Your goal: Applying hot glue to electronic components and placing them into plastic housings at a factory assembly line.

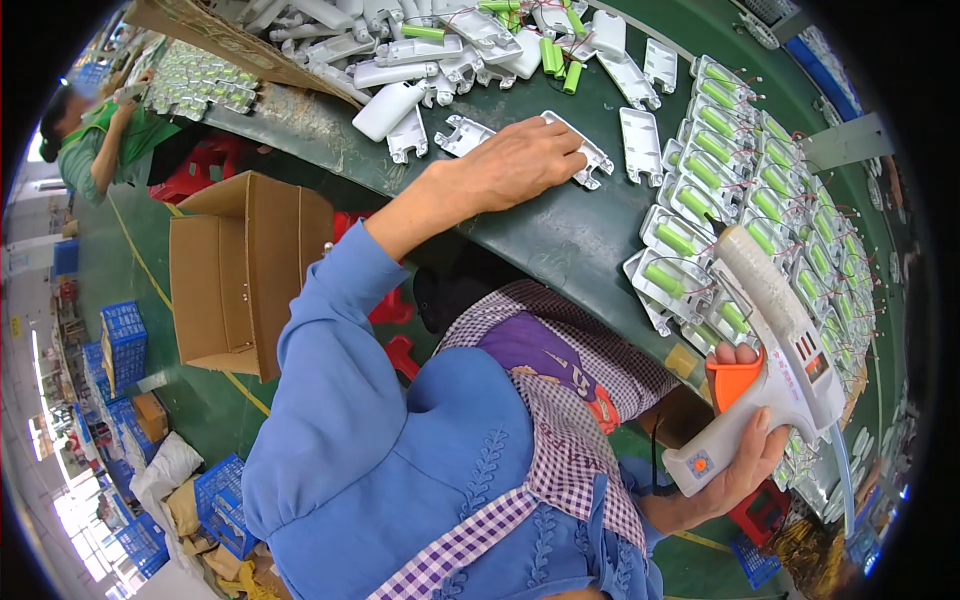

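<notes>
My left hand (pixel 515 163) reaches over the dark green bench, its fingers curled onto the edge of a white plastic shell (pixel 592 160). A second white shell (pixel 463 135) lies beside its wrist, and another open shell (pixel 641 142) rests just to the right. On the right side my right hand (pixel 752 462) is closed round the grip of a white glue gun (pixel 775 310) with an orange trigger; its dark nozzle points up and left. Near that nozzle sit rows of white shells holding green battery cells (pixel 677 238) with thin red wires.
A heap of white shells (pixel 465 45) and loose green cells (pixel 551 57) covers the far bench, beside a cardboard box edge (pixel 250 45). An open carton (pixel 215 270) stands left below the bench. A person in green (pixel 100 145) works at far left. Blue crates (pixel 122 340) line the floor.
</notes>
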Demonstrator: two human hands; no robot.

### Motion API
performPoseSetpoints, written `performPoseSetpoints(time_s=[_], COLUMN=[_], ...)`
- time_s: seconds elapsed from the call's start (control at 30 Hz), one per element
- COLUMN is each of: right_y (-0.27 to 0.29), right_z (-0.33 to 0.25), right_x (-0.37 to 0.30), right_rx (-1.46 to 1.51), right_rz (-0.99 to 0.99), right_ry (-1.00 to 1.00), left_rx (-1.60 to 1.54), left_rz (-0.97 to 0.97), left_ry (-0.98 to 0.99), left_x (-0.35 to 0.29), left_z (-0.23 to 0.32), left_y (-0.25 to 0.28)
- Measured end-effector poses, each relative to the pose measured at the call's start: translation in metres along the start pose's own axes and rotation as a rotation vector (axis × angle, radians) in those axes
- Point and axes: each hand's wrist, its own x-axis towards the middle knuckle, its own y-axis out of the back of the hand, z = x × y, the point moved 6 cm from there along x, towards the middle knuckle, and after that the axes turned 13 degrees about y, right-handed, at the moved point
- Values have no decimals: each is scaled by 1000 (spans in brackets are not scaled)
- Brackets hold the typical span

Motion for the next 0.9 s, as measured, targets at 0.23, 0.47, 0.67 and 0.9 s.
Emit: performPoseSetpoints(time_s=[0.23,0.47,0.67,0.9], right_y=[-6,-8,-10,-22], right_z=[-4,-3,0,7], right_x=[-2,-2,0,4], right_rx=[23,-9,-7,-6], right_rz=[-6,-7,-51,-72], right_ry=[-6,-9,-20,-95], left_rx=[-294,-6,-118,88], left_rz=[28,-81,96,425], left_ry=[-221,-285,45,371], left_x=[37,59,16,47], left_z=[-7,-3,14,-37], left_y=[2,-21,-18,23])
